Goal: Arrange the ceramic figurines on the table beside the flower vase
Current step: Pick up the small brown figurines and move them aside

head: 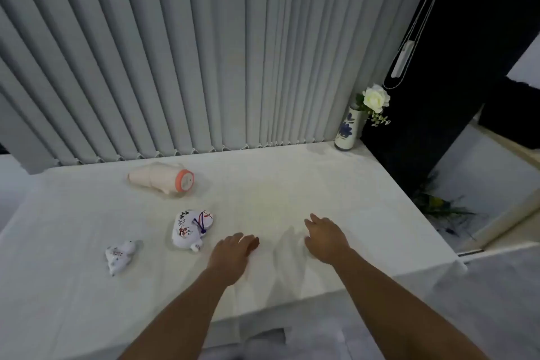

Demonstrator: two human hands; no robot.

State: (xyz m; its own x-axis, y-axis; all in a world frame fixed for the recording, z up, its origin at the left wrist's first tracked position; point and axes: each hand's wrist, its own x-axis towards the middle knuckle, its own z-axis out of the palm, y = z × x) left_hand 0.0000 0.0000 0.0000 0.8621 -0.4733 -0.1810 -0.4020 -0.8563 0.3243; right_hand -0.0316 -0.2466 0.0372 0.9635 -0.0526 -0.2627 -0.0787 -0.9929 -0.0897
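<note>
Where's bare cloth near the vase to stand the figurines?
Bare cloth runs from the flower vase in the far right corner toward the right hand, bordered by the blinds and the table's right edge. The crowded part is the left half: pink figurine, painted figurine, small figurine. Left hand is empty.

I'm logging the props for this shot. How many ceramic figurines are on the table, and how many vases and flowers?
Ceramic figurines: 3 (peach figurine, large painted figurine, small painted figurine), all lying on their sides
Flower vases: 1 (vase)
Flowers: 1 (white rose)
Total: 5
</note>
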